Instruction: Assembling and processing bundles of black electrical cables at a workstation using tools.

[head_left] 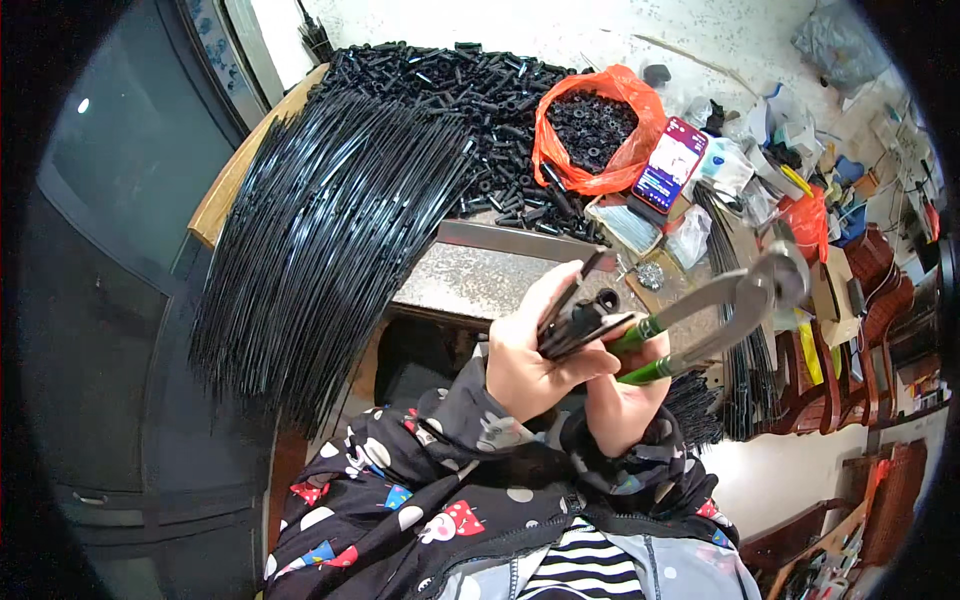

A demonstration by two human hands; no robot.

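While left hand (528,362) grips thin black plastic strips (570,318), right hand (622,390) clenches green-handled metal pincers (722,310); black strip pile (320,230) far left.

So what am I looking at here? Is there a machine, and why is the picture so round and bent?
No machine: a person works with bare hands. The camera sits on their head and looks down through a fisheye lens, which bends the edges. The left hand holds a small bundle of black rods. The right hand holds green-handled pincers. On the table lie a big fan of long black rods, a heap of short black tubes, an orange bag of black rings and a phone.
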